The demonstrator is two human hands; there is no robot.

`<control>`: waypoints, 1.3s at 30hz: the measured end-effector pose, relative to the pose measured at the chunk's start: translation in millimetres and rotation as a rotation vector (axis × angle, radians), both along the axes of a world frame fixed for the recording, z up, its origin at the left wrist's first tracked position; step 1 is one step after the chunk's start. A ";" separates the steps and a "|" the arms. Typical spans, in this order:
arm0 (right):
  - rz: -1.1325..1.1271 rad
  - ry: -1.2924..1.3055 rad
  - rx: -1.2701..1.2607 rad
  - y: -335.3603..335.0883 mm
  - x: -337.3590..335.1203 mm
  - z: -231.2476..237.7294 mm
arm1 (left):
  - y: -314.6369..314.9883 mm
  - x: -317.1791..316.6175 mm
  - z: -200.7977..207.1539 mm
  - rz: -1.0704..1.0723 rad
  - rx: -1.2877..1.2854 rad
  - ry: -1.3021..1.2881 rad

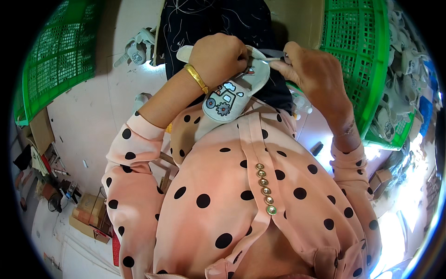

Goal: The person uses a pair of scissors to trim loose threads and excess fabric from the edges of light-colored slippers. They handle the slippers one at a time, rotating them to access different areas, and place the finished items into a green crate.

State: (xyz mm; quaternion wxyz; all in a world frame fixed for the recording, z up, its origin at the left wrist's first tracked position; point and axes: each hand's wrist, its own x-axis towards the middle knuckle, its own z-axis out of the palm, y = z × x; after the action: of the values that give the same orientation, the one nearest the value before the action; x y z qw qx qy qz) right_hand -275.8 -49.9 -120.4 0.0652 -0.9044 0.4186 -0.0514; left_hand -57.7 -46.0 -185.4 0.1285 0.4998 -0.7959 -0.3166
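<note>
Green crates (355, 56) stand on both sides of the wearer's dark trousers (251, 21). Over the lap: one pale shoe (224, 103) bearing a tractor picture. Left hand (218, 58): grip closed around the shoe. Right hand (313, 69): narrow grip, pinching a thin metal tool (273, 59) at its edge; type unclear.
</note>
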 end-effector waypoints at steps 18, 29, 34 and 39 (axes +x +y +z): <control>0.583 0.750 -0.130 -28.9 39.7 2.7 | -5.6 9.6 -8.5 -0.075 0.027 0.141; 0.568 0.751 -0.187 -25.3 37.9 -4.9 | -6.9 3.1 -0.3 -0.034 0.110 0.108; 0.563 0.879 -0.028 -21.3 49.9 -0.1 | -2.2 0.0 2.1 -0.020 0.089 0.069; 0.527 0.650 -0.021 -25.6 39.2 -11.2 | 4.3 -1.3 0.2 -0.011 0.056 0.064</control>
State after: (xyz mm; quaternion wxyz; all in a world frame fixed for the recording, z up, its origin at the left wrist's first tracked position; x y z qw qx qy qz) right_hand -236.7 -75.5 -131.5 -0.0688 -0.9503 0.1712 0.2510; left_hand -58.9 -41.7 -185.2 0.1381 0.4884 -0.7850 -0.3553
